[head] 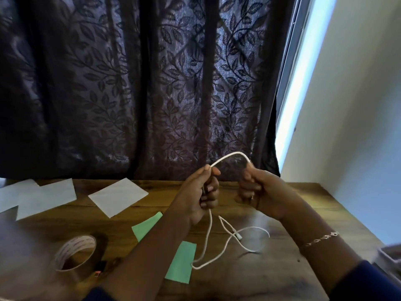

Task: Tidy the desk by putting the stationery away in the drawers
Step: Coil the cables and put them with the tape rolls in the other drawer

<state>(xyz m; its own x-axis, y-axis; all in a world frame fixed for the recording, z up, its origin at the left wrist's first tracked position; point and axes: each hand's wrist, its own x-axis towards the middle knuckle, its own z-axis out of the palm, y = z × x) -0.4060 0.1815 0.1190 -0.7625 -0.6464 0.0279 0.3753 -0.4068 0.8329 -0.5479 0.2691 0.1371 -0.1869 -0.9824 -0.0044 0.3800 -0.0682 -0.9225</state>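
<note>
A dark leaf-patterned curtain (134, 83) fills the upper view and hangs down behind the wooden table (271, 276), hiding the table's far edge along its whole length. A strip of bright window (303, 83) shows at the curtain's right side, next to a pale wall (364, 105). The table's right edge runs diagonally toward the lower right; its near edge and left part are cut off by the frame, and the lower left corner is blurred. The right half of the table top is mostly bare wood, with open room beside the cable.

Three white paper sheets (46, 197) lie at the far left, overlapping, the leftmost cut off. A roll of tape (74, 253) stands tilted near the left front, with a small dark object just beside it, too blurred to name. Two green paper slips (181, 261) lie flat near the centre. A grey object at the right edge is cut off and unclear.

The white cable (208, 242) arches between both hands above the table; its lower part hangs from the left hand and loops loosely on the wood, touching one green slip. The left hand (200, 192) is closed around the cable, pinching it at the top. The right hand (258, 192) is curled closed over the arch's other end, somewhat blurred, with a bracelet (319, 240) at the wrist.
</note>
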